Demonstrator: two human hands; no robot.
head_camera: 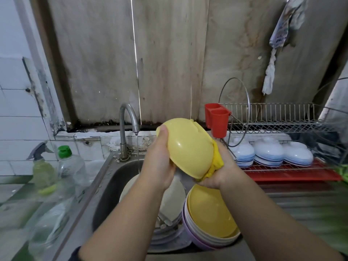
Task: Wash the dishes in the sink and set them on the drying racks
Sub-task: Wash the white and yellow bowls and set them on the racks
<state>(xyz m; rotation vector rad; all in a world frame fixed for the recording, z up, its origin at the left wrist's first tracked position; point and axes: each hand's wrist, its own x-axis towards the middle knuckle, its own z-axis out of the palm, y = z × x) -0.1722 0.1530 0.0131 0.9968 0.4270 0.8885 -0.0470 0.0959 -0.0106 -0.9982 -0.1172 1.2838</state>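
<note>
Over the steel sink (105, 187) my left hand (160, 161) grips the rim of a pale yellow bowl (186, 147), held tilted with its underside toward me. My right hand (220, 170) presses a yellow cloth (216, 162) against the bowl's right side and base. Below in the sink stands a stack of bowls (209, 215), yellow on top and purple beneath, next to white plates (171, 196) and some cutlery (163, 221). A thin stream of water runs from the tap (130, 117).
A two-tier wire drying rack (282, 117) stands at the right with a red cutlery cup (216, 119), a glass lid and upturned white bowls (269, 151) on a red tray (290, 174). A spray bottle (43, 166) and a green-capped soap bottle (71, 166) stand left of the sink.
</note>
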